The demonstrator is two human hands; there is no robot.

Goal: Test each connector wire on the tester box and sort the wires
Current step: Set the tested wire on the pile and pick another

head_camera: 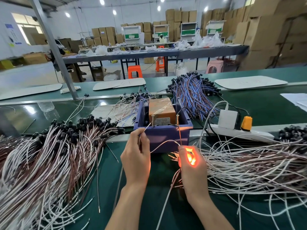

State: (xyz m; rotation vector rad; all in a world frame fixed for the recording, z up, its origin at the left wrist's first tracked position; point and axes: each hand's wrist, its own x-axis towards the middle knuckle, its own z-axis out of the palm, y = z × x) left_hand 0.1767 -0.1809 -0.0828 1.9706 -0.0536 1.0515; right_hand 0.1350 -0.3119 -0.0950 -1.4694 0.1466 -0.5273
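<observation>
The left hand [136,156] is pinching 1 end of a white connector wire [164,141] between thumb and forefinger, its fingers [139,136] clamped together on it. The bare tip is pointing up and to the right toward the left screw [152,120], which is standing upright at the front rim of the purple tester box [166,135]; whether tip and screw are touching I cannot tell. From that pinch the wire is arching rightward in a low loop, its long axis running roughly left to right just in front of the box, and is ending in the right hand [192,165]. The fingers [183,152] of this hand are curled around the wire's other end, where something is glowing bright orange through the grip. A second thin lead [180,136], lit orange, is rising almost vertically from the right hand to the right screw [177,119]. Inside the box a brown taped block [162,109] is sitting. On the green desk [149,201] a heap of white and brown wires with black connectors [49,155] is lying to the left, another heap of white and brown wires [249,165] is spreading out to the right, and a bundle of blue and brown wires [194,93] is lying behind the box. A white power strip [259,134] is sitting right of the box, carrying a white adapter [227,119] and a yellow plug [246,123].
</observation>
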